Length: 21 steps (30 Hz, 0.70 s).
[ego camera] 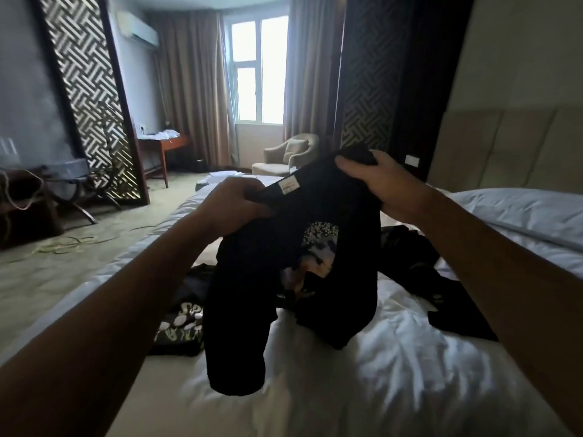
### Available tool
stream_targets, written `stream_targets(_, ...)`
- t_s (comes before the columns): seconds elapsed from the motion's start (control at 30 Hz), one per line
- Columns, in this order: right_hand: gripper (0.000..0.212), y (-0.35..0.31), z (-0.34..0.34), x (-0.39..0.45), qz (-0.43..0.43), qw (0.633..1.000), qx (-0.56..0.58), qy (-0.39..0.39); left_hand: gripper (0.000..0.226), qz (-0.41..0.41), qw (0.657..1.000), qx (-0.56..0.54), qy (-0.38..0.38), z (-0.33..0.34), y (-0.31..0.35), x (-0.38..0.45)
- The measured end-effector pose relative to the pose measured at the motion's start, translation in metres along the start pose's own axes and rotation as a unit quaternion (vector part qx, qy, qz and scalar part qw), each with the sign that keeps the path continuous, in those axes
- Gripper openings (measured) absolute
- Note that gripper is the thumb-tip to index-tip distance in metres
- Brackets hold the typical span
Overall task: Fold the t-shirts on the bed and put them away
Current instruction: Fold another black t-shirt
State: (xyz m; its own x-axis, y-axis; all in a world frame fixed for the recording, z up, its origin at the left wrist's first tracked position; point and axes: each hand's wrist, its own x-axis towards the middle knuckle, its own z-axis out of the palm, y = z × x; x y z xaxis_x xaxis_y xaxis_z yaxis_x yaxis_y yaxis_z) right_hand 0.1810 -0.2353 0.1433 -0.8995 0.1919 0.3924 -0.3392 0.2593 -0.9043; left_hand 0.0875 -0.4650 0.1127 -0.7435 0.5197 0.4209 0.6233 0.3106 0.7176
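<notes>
A black t-shirt (284, 247) is held up above the bed (394, 373) by both hands, its lower part hanging down so that the hem and one sleeve touch the white sheet. A pale printed picture is seen on the bunched front, and a small light label (289, 185) shows near the top edge. The top edge is gripped by the left hand (235, 201), fingers curled round the cloth just beside the label. The other end is pinched by the right hand (383, 184), with a wad of fabric gathered under the fingers.

On the sheet behind and to the left, a second dark shirt (181, 326) with a white flower pattern is laid crumpled. To the right, another dark garment (419, 266) is spread on the bed, partly hidden by the held shirt. A white pillow (520, 209) is set at the far right, against a padded headboard (504, 146).

Beyond the bed, a beige armchair (288, 154) is placed under a curtained window (260, 69). A wooden bench (165, 146) is stood by the left wall, with pale things on it that are too blurred to tell.
</notes>
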Motion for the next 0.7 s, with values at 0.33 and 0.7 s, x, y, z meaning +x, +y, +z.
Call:
stream_targets(0.33,0.010,-0.046,0.000,-0.055,-0.085,0.996,-0.018,0.013,0.007,-0.023,0.990,-0.128,-0.063,-0.041,0.027,-0.057)
stream_targets(0.7,0.026,-0.080,-0.008,-0.078,-0.054,0.998,0.024,-0.001,0.025,0.043,0.988,-0.145,-0.034,-0.065,0.071,-0.060)
